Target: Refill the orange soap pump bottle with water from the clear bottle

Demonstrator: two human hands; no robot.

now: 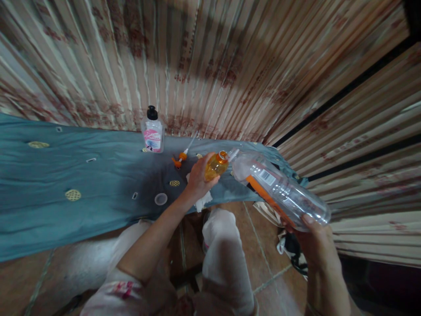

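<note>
My left hand (198, 177) is wrapped round a small amber bottle (215, 166), its open mouth tilted up to the right. In my right hand (312, 235) is a large clear plastic bottle (283, 188) with an orange-edged label. I grip it near its base, and it leans left so that its neck meets or nearly meets the amber bottle's mouth. Whether liquid is flowing between them I cannot tell. Beyond my left hand lies an orange pump top (179, 159) with a thin tube. Under that hand is a crumpled white tissue (203, 201).
A clear bottle with a black cap (153, 131) stands at the back of the blue cloth (108, 175). A small round cap (161, 199) lies nearer me. Pleated curtains (197, 66) hang behind and to the right. Bags (292, 250) rest on the tiled floor.
</note>
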